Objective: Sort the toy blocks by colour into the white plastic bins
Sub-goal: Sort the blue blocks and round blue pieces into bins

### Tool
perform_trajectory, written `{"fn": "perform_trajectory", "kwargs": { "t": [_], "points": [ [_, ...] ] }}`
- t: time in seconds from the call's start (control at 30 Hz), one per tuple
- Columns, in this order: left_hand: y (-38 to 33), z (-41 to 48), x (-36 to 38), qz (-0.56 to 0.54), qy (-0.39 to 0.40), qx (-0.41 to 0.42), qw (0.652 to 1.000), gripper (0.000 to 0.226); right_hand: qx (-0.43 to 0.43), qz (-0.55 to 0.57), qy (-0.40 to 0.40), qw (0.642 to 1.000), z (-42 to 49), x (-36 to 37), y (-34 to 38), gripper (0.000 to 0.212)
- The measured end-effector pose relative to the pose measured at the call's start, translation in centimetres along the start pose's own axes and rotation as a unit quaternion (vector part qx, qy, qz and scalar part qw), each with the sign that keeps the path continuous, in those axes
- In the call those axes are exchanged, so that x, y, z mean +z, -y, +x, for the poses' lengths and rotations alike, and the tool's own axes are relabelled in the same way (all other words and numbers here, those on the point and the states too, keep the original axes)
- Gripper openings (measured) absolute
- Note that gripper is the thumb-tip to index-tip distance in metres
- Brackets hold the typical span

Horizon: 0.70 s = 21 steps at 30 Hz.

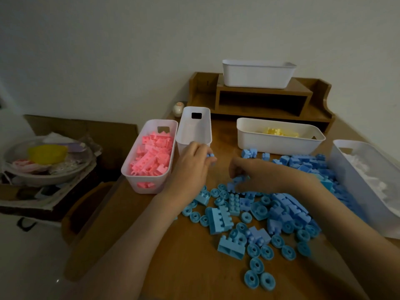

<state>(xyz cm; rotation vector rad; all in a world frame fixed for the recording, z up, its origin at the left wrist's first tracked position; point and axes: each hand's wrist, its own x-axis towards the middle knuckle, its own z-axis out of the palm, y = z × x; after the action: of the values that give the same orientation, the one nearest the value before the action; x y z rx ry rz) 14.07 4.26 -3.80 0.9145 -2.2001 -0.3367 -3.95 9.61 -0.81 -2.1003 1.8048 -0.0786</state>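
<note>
Blue toy blocks and wheels [257, 217] lie scattered over the wooden table [190, 267]. My left hand [192, 167] holds a small blue block [211, 156] just in front of the narrow white bin [194, 128], whose inside is hidden from here. My right hand [257, 174] pinches another blue block [237, 180] at the top of the pile. One white bin [132, 172] on the left holds pink blocks, a bin [277, 144] at the back holds yellow ones, and a bin [357, 182] at the right holds white ones.
Another white bin [257, 74] stands on a wooden desk shelf [262, 98] at the back. A small egg-shaped figure [178, 109] sits by the wall. Left of the table, a cardboard box [71, 135] carries a bowl [45, 169] of mixed items.
</note>
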Motion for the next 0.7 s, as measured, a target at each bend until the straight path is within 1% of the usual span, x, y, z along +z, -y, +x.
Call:
{"fn": "perform_trajectory", "kwargs": {
  "t": [0.03, 0.07, 0.13, 0.23, 0.3, 0.37, 0.4, 0.47, 0.53, 0.57, 0.63, 0.67, 0.7],
  "points": [
    [0.0, 0.1, -0.1, 0.011, -0.016, 0.005, 1.0, 0.015, 0.006, -0.009, 0.01, 1.0, 0.0, 0.1, -0.1, 0.025],
    [0.3, 0.3, -0.1, 0.044, -0.016, 0.008, 0.999, 0.018, 0.012, -0.017, 0.017, 1.0, 0.1, 0.2, -0.1, 0.026],
    [1.1, 0.6, 0.5, 0.14, 0.013, 0.0, 0.99, 0.028, 0.023, -0.032, 0.026, 0.999, 0.2, 0.2, -0.1, 0.028],
    [1.2, 0.8, 1.0, 0.149, 0.02, -0.056, 0.987, 0.025, 0.03, -0.047, 0.026, 0.998, 0.2, 0.1, 0.0, 0.029],
    [1.1, 0.8, 1.2, 0.185, 0.006, -0.055, 0.981, 0.024, 0.037, -0.048, 0.02, 0.998, 0.2, 0.2, 0.0, 0.029],
    [1.4, 1.1, 1.2, 0.193, -0.003, -0.034, 0.981, 0.026, 0.04, -0.03, 0.0, 0.999, 0.2, 0.1, 0.0, 0.028],
    [1.4, 1.1, 1.3, 0.199, 0.0, -0.009, 0.98, 0.031, 0.04, -0.012, -0.017, 0.999, 0.2, -0.1, 0.0, 0.027],
    [1.3, 1.0, 1.1, 0.195, 0.039, 0.033, 0.979, 0.044, 0.035, 0.026, -0.067, 0.997, 0.1, -0.9, 0.2, 0.026],
    [0.8, 0.9, 0.9, 0.154, 0.054, 0.057, 0.985, 0.043, 0.025, 0.058, -0.133, 0.989, -0.1, -1.9, 0.4, 0.026],
    [0.4, 0.8, 0.7, 0.147, 0.046, 0.072, 0.985, 0.044, 0.02, 0.08, -0.169, 0.982, -0.2, -2.3, 0.6, 0.024],
    [-0.3, 0.3, 0.4, 0.141, -0.023, 0.081, 0.986, 0.048, 0.016, 0.14, -0.237, 0.961, 0.0, -3.1, 0.8, 0.02],
    [-0.6, 0.1, 0.2, 0.138, -0.061, 0.084, 0.985, 0.045, 0.014, 0.174, -0.267, 0.948, 0.2, -3.3, 1.0, 0.019],
    [-0.8, -0.2, 0.1, 0.15, -0.08, 0.088, 0.981, 0.043, 0.012, 0.208, -0.289, 0.935, 0.5, -3.5, 1.2, 0.02]
  ]
}}
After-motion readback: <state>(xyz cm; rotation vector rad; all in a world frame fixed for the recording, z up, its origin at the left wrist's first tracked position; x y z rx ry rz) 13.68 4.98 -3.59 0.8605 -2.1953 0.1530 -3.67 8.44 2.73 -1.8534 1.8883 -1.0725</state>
